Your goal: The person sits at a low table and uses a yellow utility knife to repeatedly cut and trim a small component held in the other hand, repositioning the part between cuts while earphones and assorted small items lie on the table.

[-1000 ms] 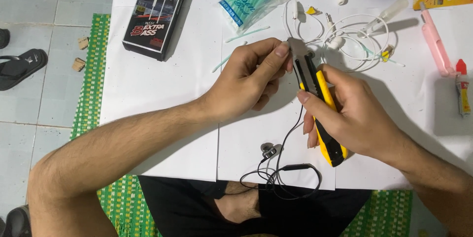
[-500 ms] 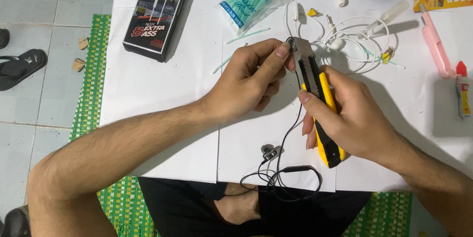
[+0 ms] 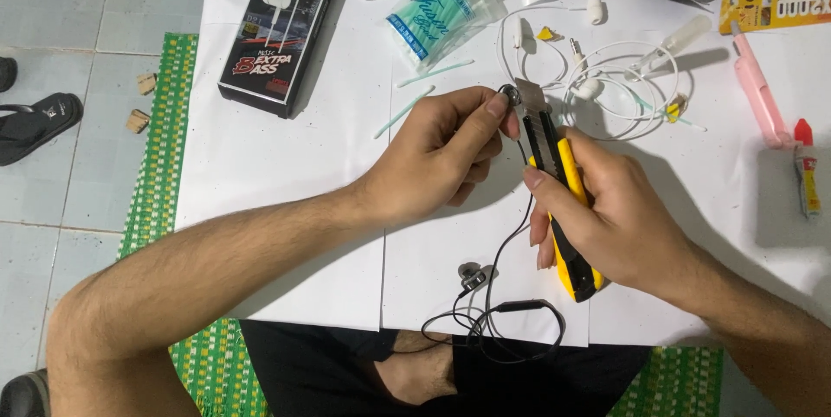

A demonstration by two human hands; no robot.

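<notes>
Both hands [image 3: 450, 153] stayed, knife [image 3: 558, 200] at black earbud [image 3: 507, 95].

Left hand [image 3: 450, 153] and right hand [image 3: 606, 213] meet mid-sheet on paper sheets [image 3: 286, 200], left thumb and finger pinching earbud [image 3: 507, 95] against blade tip of utility knife [image 3: 558, 196] gripped in right. Second earbud [image 3: 472, 277] plus cable loops [image 3: 511, 326] at near edge (cable spills over edge toward lap). Earphone box [image 3: 277, 27] at far left corner. Swab packet [image 3: 437, 14] right of box; loose swabs [image 3: 433, 75] just before it. Tangle of earphones [image 3: 606, 88] behind right hand. Lighter [image 3: 757, 92] and glue tube [image 3: 807, 170] near right edge, tube right of lighter.
</notes>
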